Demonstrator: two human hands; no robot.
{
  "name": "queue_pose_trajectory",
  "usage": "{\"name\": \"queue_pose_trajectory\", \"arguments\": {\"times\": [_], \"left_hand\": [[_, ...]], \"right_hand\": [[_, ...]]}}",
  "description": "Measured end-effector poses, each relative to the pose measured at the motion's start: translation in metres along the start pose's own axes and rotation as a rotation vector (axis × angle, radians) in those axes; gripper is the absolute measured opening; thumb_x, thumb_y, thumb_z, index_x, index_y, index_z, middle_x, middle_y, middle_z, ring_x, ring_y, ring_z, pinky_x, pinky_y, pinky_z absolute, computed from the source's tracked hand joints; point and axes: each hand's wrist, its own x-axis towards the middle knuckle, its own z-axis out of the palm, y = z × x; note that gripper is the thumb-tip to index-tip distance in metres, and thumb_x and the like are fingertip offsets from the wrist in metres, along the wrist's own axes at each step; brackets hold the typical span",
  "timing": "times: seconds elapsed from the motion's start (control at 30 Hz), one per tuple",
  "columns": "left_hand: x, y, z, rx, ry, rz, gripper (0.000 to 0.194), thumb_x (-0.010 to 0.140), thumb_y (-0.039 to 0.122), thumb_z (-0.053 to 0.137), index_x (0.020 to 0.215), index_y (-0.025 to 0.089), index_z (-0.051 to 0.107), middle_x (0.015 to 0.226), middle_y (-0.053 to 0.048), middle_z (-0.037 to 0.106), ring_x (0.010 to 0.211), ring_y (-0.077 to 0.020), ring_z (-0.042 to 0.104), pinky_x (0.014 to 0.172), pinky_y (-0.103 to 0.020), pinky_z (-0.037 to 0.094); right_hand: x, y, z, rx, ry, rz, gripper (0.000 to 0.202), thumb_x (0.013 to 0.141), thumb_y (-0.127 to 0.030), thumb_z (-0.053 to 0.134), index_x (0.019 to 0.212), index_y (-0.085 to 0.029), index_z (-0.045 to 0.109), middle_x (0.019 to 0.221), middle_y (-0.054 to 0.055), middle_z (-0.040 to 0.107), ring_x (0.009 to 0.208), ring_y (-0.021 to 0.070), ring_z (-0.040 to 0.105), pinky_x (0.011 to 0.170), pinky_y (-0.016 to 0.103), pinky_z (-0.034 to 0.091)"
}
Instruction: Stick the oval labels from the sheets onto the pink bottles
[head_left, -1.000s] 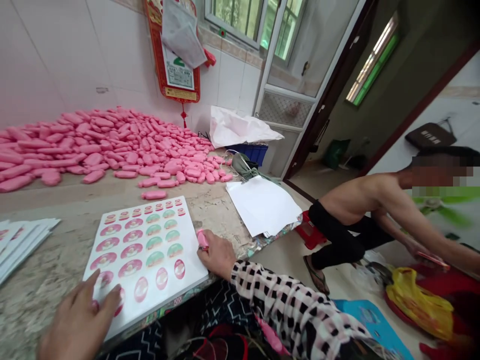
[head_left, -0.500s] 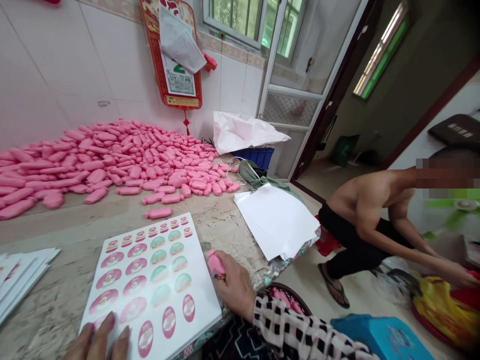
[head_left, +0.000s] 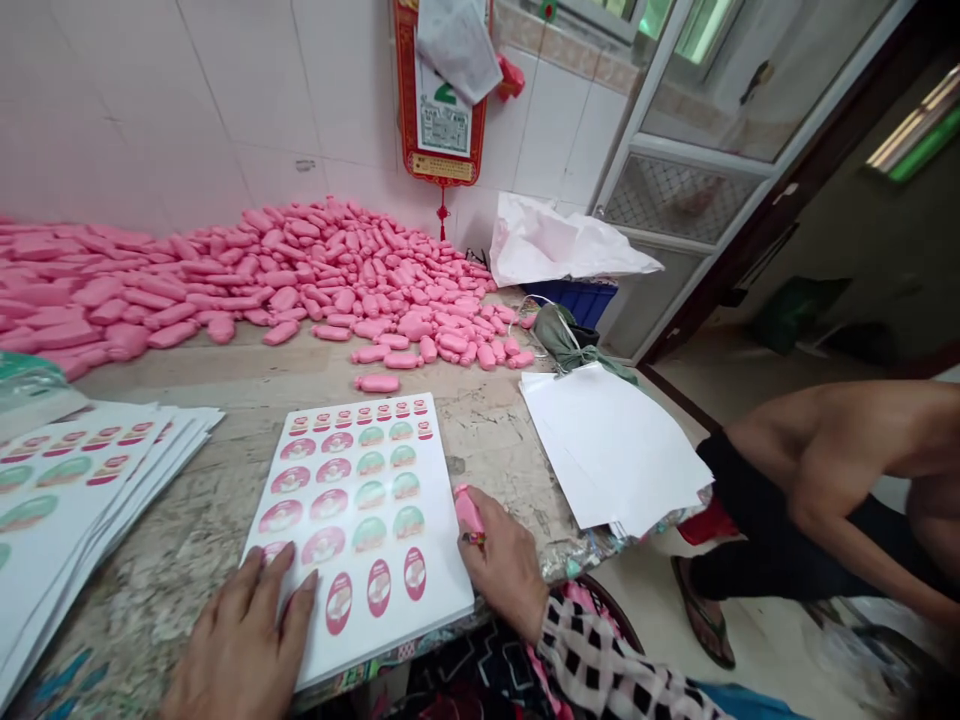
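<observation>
A stack of sticker sheets point(head_left: 442, 590) lies near the table's front edge, printed with pink and green oval labels and a row of small red ones. My left hand point(head_left: 244, 630) rests on its lower left corner, fingers spread, fingertips beside a pink label. My right hand point(head_left: 506, 560) is at the stack's right edge with its fingers closed around a small pink plastic bottle point(head_left: 469, 511). Part of that bottle is hidden by the fingers. Just beyond the stack, a single pink bottle point(head_left: 377, 383) lies on its side.
A big heap of pink bottles point(head_left: 300, 265) runs along the tiled wall. More sticker sheets point(head_left: 112, 480) are piled at left. White blank sheets point(head_left: 615, 445) lie at right, before a blue crate point(head_left: 577, 300). A person point(head_left: 847, 500) bends over at far right.
The view has turned left, so the table and heap appear farther right and more of the left sheet pile shows. Both hands keep about the same place on the stack.
</observation>
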Motion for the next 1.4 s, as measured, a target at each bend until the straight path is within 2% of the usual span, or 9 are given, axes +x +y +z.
{"name": "queue_pose_trajectory", "arguments": {"times": [0.13, 0.37, 0.53, 0.67, 0.73, 0.83, 0.97, 1.23, 1.4], "left_hand": [[-0.001, -0.003, 0.002, 0.172, -0.003, 0.078, 0.064, 0.082, 0.049, 0.025, 0.123, 0.01, 0.053, 0.128, -0.018, 0.048, 0.116, -0.0303, 0.045, 0.099, -0.043, 0.034], [-0.005, 0.009, -0.009, 0.244, -0.005, 0.091, 0.055, 0.086, 0.044, 0.027, 0.125, 0.013, 0.051, 0.127, -0.018, 0.046, 0.116, -0.0284, 0.044, 0.097, -0.04, 0.035], [-0.006, 0.016, -0.012, 0.229, 0.003, 0.072, 0.053, 0.086, 0.044, 0.031, 0.126, 0.015, 0.051, 0.128, -0.017, 0.046, 0.117, -0.0283, 0.043, 0.098, -0.04, 0.034], [-0.008, 0.017, -0.013, 0.187, -0.001, 0.052, 0.052, 0.086, 0.044, 0.032, 0.126, 0.016, 0.051, 0.13, -0.017, 0.044, 0.116, -0.0299, 0.043, 0.096, -0.042, 0.034], [-0.008, 0.017, -0.012, 0.157, 0.009, 0.048, 0.052, 0.086, 0.044, 0.033, 0.126, 0.017, 0.051, 0.131, -0.017, 0.043, 0.117, -0.0297, 0.042, 0.098, -0.042, 0.033], [-0.009, 0.017, -0.012, 0.138, 0.01, 0.045, 0.051, 0.086, 0.044, 0.033, 0.126, 0.017, 0.051, 0.131, -0.016, 0.043, 0.118, -0.0289, 0.041, 0.1, -0.041, 0.03], [-0.009, 0.017, -0.013, 0.126, -0.007, 0.039, 0.051, 0.086, 0.045, 0.033, 0.127, 0.018, 0.05, 0.133, -0.016, 0.041, 0.12, -0.0303, 0.039, 0.1, -0.043, 0.03], [-0.011, 0.018, -0.015, 0.114, -0.014, 0.022, 0.05, 0.086, 0.045, 0.033, 0.127, 0.022, 0.049, 0.133, -0.015, 0.041, 0.118, -0.0323, 0.038, 0.096, -0.044, 0.033], [-0.012, 0.018, -0.014, 0.11, -0.001, 0.01, 0.049, 0.086, 0.045, 0.034, 0.126, 0.023, 0.051, 0.133, -0.015, 0.042, 0.117, -0.0321, 0.039, 0.095, -0.044, 0.034]], "right_hand": [[0.0, 0.0, 0.0, 0.019, -0.016, 0.019, 0.054, 0.077, -0.023, 0.046, 0.13, -0.026, 0.04, 0.115, 0.004, 0.06, 0.098, 0.0207, 0.058, 0.083, 0.031, 0.043], [0.001, 0.002, -0.001, 0.007, -0.025, 0.034, 0.053, 0.078, -0.024, 0.047, 0.13, -0.027, 0.041, 0.118, 0.003, 0.059, 0.102, 0.0199, 0.056, 0.084, 0.029, 0.041], [0.005, 0.002, -0.01, 0.012, -0.053, 0.07, 0.048, 0.08, -0.029, 0.046, 0.128, -0.03, 0.042, 0.113, 0.0, 0.061, 0.094, 0.0185, 0.059, 0.079, 0.028, 0.043], [0.004, -0.013, -0.015, 0.001, 0.045, -0.014, 0.049, 0.085, -0.03, 0.04, 0.134, -0.028, 0.034, 0.122, 0.002, 0.055, 0.1, 0.0186, 0.056, 0.082, 0.028, 0.042], [0.003, -0.021, -0.011, -0.087, 0.003, -0.083, 0.051, 0.085, -0.031, 0.039, 0.136, -0.027, 0.033, 0.12, 0.004, 0.055, 0.098, 0.0201, 0.056, 0.081, 0.029, 0.042], [0.003, -0.026, 0.001, -0.241, -0.124, -0.127, 0.052, 0.083, -0.032, 0.042, 0.135, -0.024, 0.037, 0.109, 0.007, 0.06, 0.088, 0.0211, 0.059, 0.075, 0.03, 0.043], [0.004, -0.024, 0.01, -0.317, -0.129, -0.149, 0.054, 0.083, -0.031, 0.041, 0.136, -0.023, 0.036, 0.109, 0.007, 0.06, 0.086, 0.0212, 0.059, 0.074, 0.03, 0.043], [0.005, -0.023, 0.005, -0.26, -0.117, -0.104, 0.05, 0.083, -0.03, 0.041, 0.132, -0.026, 0.038, 0.122, 0.003, 0.056, 0.094, 0.0193, 0.059, 0.078, 0.028, 0.042], [0.004, -0.023, 0.003, -0.246, -0.13, -0.074, 0.048, 0.084, -0.032, 0.04, 0.132, -0.028, 0.037, 0.118, 0.002, 0.059, 0.091, 0.019, 0.061, 0.074, 0.028, 0.042]]}}
